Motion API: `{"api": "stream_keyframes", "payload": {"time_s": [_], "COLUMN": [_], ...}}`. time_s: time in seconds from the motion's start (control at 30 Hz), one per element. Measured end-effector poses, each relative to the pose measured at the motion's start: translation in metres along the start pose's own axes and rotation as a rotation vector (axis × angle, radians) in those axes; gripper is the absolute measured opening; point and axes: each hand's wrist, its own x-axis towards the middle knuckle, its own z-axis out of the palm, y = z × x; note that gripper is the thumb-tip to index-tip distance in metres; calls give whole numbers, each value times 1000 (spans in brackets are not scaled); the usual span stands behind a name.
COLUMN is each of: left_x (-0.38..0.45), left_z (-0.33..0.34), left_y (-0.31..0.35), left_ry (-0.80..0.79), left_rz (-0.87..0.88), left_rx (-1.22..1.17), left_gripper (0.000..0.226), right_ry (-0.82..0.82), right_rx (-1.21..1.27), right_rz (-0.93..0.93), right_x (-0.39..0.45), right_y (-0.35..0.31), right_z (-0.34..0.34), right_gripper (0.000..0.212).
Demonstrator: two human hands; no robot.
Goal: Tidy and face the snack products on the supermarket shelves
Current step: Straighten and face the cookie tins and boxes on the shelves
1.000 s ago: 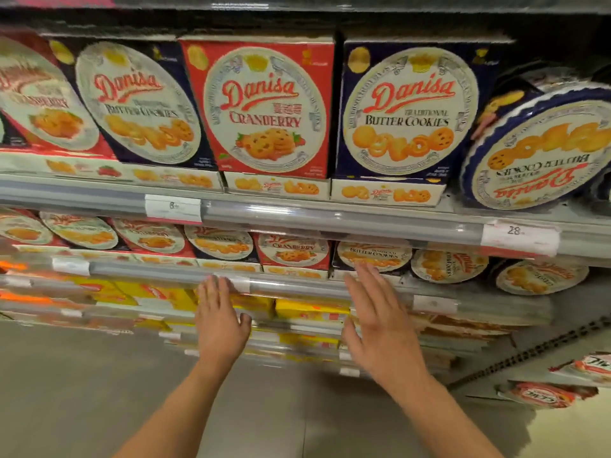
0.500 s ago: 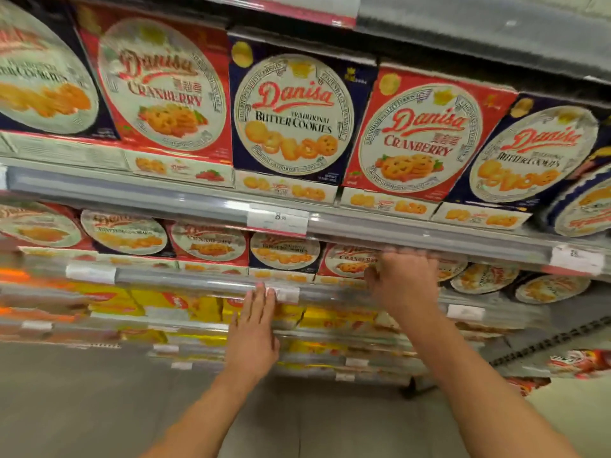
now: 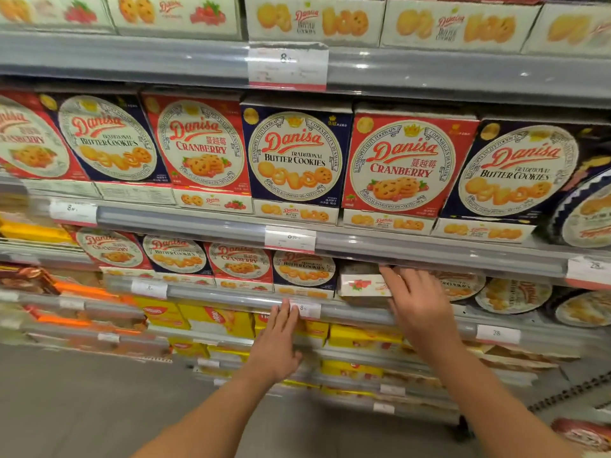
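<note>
Red cranberry and blue butter cookie boxes stand face-out on the middle shelf, such as a blue butter cookie box (image 3: 295,160). On the shelf below, one cranberry cookie box (image 3: 362,285) is tipped back and shows its white side panel. My right hand (image 3: 417,307) grips its right end, with the thumb hidden. To its left stands an upright butter cookie box (image 3: 303,271). My left hand (image 3: 280,338) lies flat, holding nothing, fingertips on the shelf rail (image 3: 231,297) next to a price tag (image 3: 305,309).
Round cookie tins (image 3: 514,294) lie to the right of my right hand, and a larger tin (image 3: 585,213) stands on the shelf above. Yellow packs (image 3: 218,320) fill the lower shelves. Orange packs (image 3: 76,290) sit at the left. The grey floor (image 3: 82,401) lies below.
My view has dropped and come closer to the shelves. My right hand went into the lower cookie shelf and tipped a cranberry box back. My left hand moved up to the rail.
</note>
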Motion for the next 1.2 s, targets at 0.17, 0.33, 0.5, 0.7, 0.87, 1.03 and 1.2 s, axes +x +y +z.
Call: {"api": "stream_keyframes", "payload": {"time_s": [0.17,0.33,0.5,0.7,0.87,1.03,1.2], "left_x": [-42,-79,-75,-51,-29,-33,-51], "left_z": [-27,-81,-148,-169,-177,-171,-154], "left_y": [-4,-61,-125,-170,-200,-208,-221], "left_ry": [186,474,559,592,562,634,767], "left_rz": [-117,-258,-200,-107,-48,4,106], "left_rx": [-323,-273,60,272,324,198,117], "left_gripper": [63,54,65,82,75,82,98], "right_ry": [-9,-115,-223,-244,-271,-348,-368], "right_rx": [167,326,449,454,379,360,386], "right_rz": [-60,-37,-19,31,-23,-24,-55], "right_x": [-23,-35,-38,-25,-21,-9,5], "right_y": [-4,-31,-71,-121,-184,-235,-256], "right_z": [-18,-22,-19,0,17,28,19], "right_gripper": [60,68,72,90,104,105,96]}}
